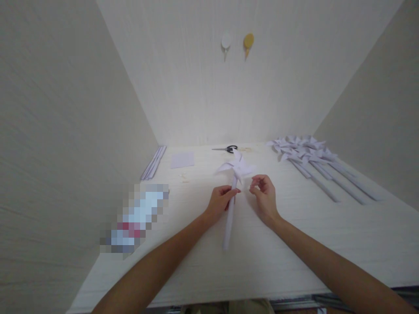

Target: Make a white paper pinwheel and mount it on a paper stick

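Note:
My left hand (pixel 222 199) is wrapped round the rolled paper stick of a white paper pinwheel (pixel 230 218), just below its head. The four-bladed paper head (pixel 238 166) stands above that hand, facing up and away from me. To the right of the stick, my right hand (pixel 264 195) is held apart from the pinwheel, close under its right blade. Its fingers are curved with a small gap to the thumb, and I see nothing clearly held in them.
Finished paper pinwheels (pixel 304 150) lie heaped at the back right, sticks toward me. Black-handled scissors (pixel 231 149) lie by the back wall. At the left are rolled paper sticks (pixel 153 163), a paper square (pixel 182 160) and a blurred-out phone-like object (pixel 140 218). Two hooks (pixel 248 41) hang on the wall.

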A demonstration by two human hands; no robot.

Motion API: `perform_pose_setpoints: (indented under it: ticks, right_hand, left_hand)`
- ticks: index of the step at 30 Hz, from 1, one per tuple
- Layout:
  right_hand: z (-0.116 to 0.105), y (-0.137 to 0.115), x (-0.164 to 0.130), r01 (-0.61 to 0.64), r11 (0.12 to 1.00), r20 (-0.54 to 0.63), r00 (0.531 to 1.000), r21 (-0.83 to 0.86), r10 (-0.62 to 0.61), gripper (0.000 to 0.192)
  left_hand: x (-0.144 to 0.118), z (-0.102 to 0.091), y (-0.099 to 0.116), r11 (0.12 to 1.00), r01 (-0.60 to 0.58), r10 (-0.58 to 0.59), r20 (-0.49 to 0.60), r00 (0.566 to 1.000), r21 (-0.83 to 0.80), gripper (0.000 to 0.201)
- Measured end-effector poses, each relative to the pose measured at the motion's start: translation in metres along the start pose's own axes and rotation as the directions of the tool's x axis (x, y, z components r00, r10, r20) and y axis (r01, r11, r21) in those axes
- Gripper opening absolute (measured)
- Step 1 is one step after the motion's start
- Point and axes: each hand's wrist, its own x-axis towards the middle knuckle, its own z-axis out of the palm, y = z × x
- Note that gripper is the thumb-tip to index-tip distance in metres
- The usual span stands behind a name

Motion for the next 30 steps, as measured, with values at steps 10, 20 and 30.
perform_pose_setpoints:
  ticks: [10, 20, 30]
  right_hand:
    - [-0.003, 0.013, 0.007, -0.079, 0.996, -0.083, 0.993, 0.039, 0.082, 0.061]
    - [-0.002, 0.007, 0.004, -0.089, 0.996, -0.033, 0.996, -0.021, 0.089, 0.043]
    - [0.001, 0.003, -0.001, 0.022, 1.0, 0.155, 0.988, -0.019, -0.018, 0.025]
  left_hand:
    - [-0.001, -0.002, 0.002, 0.999, -0.004, 0.003, 0.03, 1.0, 0.032, 0.021]
    - [0.0, 0.001, 0.001, 1.0, 0.011, -0.011, 0.0, 1.0, -0.021, 0.026]
    - [0.001, 0.001, -0.001, 0.999, -0.033, 0.033, 0.004, 0.999, -0.019, 0.025]
